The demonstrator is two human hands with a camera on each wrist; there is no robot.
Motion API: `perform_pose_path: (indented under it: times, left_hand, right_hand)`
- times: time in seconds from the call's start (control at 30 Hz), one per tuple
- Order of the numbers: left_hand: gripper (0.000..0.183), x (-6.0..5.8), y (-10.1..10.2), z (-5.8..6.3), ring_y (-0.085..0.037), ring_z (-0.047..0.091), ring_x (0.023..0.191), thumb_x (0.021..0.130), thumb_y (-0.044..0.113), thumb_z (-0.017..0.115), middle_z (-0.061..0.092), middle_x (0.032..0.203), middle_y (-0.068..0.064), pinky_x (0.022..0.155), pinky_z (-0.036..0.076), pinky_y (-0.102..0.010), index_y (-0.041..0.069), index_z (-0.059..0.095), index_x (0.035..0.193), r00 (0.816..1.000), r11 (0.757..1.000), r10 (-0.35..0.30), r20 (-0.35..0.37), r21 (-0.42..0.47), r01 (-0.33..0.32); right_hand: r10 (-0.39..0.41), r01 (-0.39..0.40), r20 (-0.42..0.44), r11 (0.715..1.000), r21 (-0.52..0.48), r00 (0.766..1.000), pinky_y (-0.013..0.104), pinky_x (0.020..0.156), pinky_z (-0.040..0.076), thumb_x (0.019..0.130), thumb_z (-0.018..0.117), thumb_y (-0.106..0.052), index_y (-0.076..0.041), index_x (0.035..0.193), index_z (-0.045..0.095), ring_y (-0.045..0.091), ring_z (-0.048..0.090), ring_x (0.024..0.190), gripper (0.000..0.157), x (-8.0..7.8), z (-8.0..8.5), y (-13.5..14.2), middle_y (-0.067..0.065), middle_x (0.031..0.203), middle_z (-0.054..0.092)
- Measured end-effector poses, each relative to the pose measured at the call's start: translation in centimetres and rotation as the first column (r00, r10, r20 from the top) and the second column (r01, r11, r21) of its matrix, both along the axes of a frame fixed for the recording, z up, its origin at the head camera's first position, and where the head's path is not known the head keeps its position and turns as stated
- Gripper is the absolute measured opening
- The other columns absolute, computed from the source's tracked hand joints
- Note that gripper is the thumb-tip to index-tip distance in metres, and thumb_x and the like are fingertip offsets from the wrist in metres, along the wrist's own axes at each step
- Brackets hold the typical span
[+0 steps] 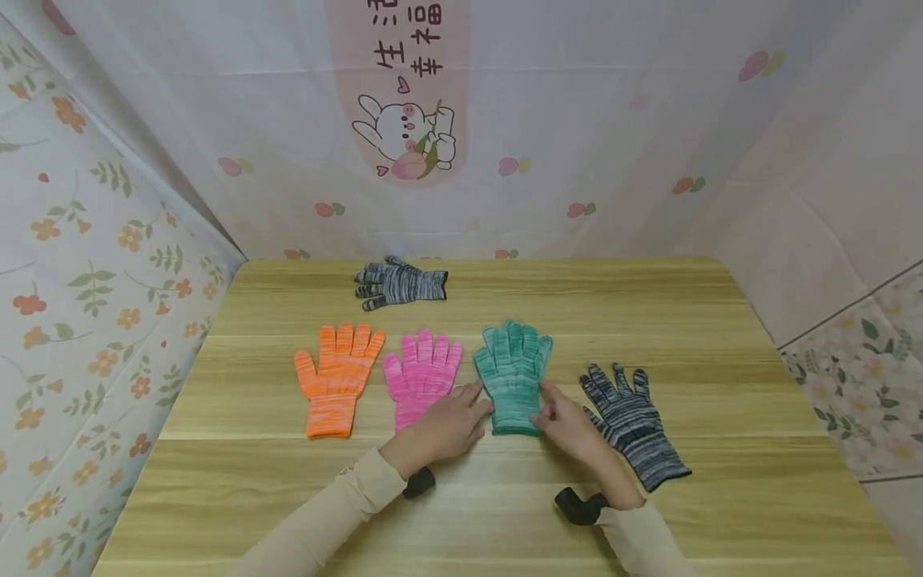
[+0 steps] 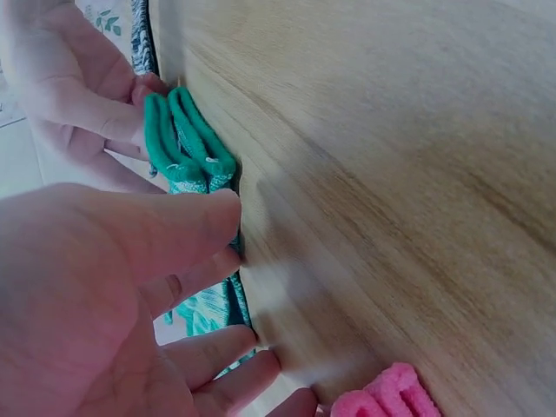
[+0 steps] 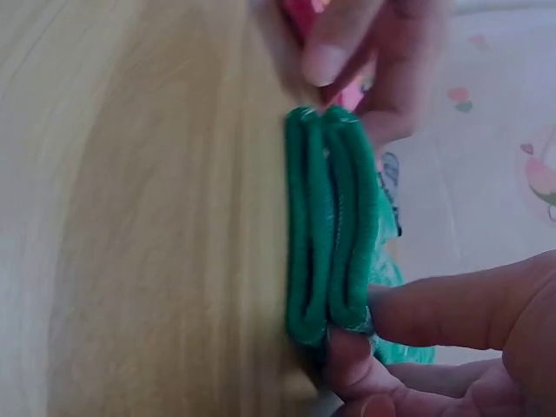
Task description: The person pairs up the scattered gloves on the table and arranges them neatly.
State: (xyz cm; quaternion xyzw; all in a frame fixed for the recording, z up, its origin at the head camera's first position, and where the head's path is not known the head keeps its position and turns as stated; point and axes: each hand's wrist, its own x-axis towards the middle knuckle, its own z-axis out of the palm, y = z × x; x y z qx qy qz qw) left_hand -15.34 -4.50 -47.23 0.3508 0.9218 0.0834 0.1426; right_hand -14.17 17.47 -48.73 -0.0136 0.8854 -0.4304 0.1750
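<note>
Two teal-green knitted gloves (image 1: 513,385) lie stacked on the table, fingers pointing away; the wrist views show their two cuffs layered one over the other. At the right edge of the cuff, my right hand (image 1: 573,425) pinches the upper glove, thumb on top and a fingertip at the gap between the layers. My left hand (image 1: 450,425) is at the left edge of the stack, its fingers (image 2: 208,352) extended and loosely spread. Under the left hand's wrist side, a pink glove (image 1: 421,373) is partly hidden.
An orange glove (image 1: 339,377) lies farther left. One black-and-grey glove (image 1: 404,284) lies sideways at the back of the wooden table (image 1: 685,320); another black-and-grey glove (image 1: 638,433) lies slanted beside my right forearm. A printed white curtain (image 1: 577,120) hangs behind.
</note>
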Motion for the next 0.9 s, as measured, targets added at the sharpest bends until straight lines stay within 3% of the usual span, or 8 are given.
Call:
perform_pose_path:
  times: [0.1,0.17,0.27,0.33,0.47,0.57,0.77,0.9]
  left_hand:
    - [0.029,-0.1,0.2,-0.1,-0.031,0.04,0.131,0.096,0.025,0.05,0.039,0.143,-0.02,0.107,0.036,-0.04,0.008,0.055,0.119,1.0,0.999,0.02,0.002,0.025,-0.02]
    - [0.021,-0.4,0.5,-0.2,-0.028,0.047,0.122,0.096,0.019,0.047,0.05,0.131,-0.017,0.103,0.04,-0.037,0.006,0.055,0.11,0.999,0.996,0.047,0.013,0.076,-0.048]
    - [0.011,-0.8,0.8,-0.3,-0.024,0.051,0.104,0.094,0.009,0.044,0.054,0.111,-0.012,0.091,0.045,-0.033,0.006,0.05,0.102,0.993,0.978,0.094,0.065,0.182,-0.105]
    - [0.017,-1.2,0.9,-0.4,-0.021,0.048,0.094,0.093,0.006,0.044,0.052,0.102,-0.01,0.083,0.046,-0.032,0.005,0.049,0.109,0.986,0.958,0.122,0.113,0.245,-0.147]
    - [0.038,-2.1,1.2,-0.5,-0.027,0.05,0.102,0.091,0.006,0.048,0.05,0.115,-0.02,0.084,0.049,-0.037,0.004,0.048,0.129,0.974,0.931,0.156,0.163,0.305,-0.2]
    - [0.043,-2.8,1.4,-0.7,-0.036,0.049,0.114,0.089,0.005,0.049,0.046,0.126,-0.028,0.094,0.046,-0.043,-0.001,0.048,0.132,0.972,0.924,0.173,0.156,0.315,-0.215]
    - [0.047,-3.5,1.5,-0.9,-0.039,0.033,0.132,0.091,0.008,0.049,0.035,0.142,-0.027,0.109,0.03,-0.047,-0.006,0.043,0.135,0.958,0.927,0.231,0.168,0.262,-0.269]
    - [0.051,-3.7,1.5,-0.8,-0.035,0.033,0.13,0.092,0.017,0.053,0.035,0.144,-0.022,0.109,0.031,-0.043,-0.004,0.042,0.136,0.969,0.949,0.232,0.088,0.199,-0.245]
  right_hand:
    - [-0.017,0.018,-0.013,0.997,0.071,1.0,0.024,0.05,0.036,0.086,0.062,-0.007,0.007,0.144,0.022,0.012,0.042,0.055,0.072,0.0,0.1,-0.5,0.002,0.069,0.051]
    - [-0.015,0.02,-0.041,0.991,0.131,0.999,0.026,0.051,0.036,0.084,0.063,-0.006,0.006,0.145,0.02,0.013,0.042,0.057,0.075,-0.1,0.4,-0.9,0.003,0.071,0.05]
    - [0.027,-0.001,-0.122,0.979,0.204,0.992,0.027,0.055,0.037,0.081,0.066,-0.004,0.003,0.143,0.029,0.016,0.043,0.066,0.072,-0.4,0.9,-1.6,0.005,0.079,0.048]
    - [0.078,-0.036,-0.17,0.97,0.239,0.982,0.029,0.061,0.039,0.081,0.067,-0.004,0.002,0.138,0.039,0.017,0.043,0.073,0.065,-0.5,1.2,-2.1,0.006,0.085,0.048]
    - [0.199,-0.141,-0.194,0.95,0.278,0.961,0.034,0.073,0.045,0.082,0.069,-0.008,0.002,0.131,0.049,0.019,0.047,0.086,0.054,-0.7,1.1,-2.9,0.007,0.094,0.051]
    - [0.252,-0.191,-0.17,0.932,0.308,0.953,0.035,0.076,0.045,0.082,0.069,-0.009,0.003,0.131,0.049,0.019,0.047,0.088,0.054,-0.8,0.9,-3.2,0.008,0.097,0.051]
    - [0.302,-0.23,-0.157,0.903,0.364,0.94,0.029,0.069,0.039,0.083,0.069,-0.011,0.004,0.133,0.047,0.016,0.04,0.081,0.056,-0.7,0.8,-3.1,0.007,0.094,0.048]
    - [0.334,-0.248,-0.158,0.881,0.403,0.929,0.03,0.069,0.039,0.083,0.069,-0.013,0.004,0.133,0.047,0.016,0.04,0.082,0.057,-0.6,0.9,-3.0,0.008,0.097,0.049]
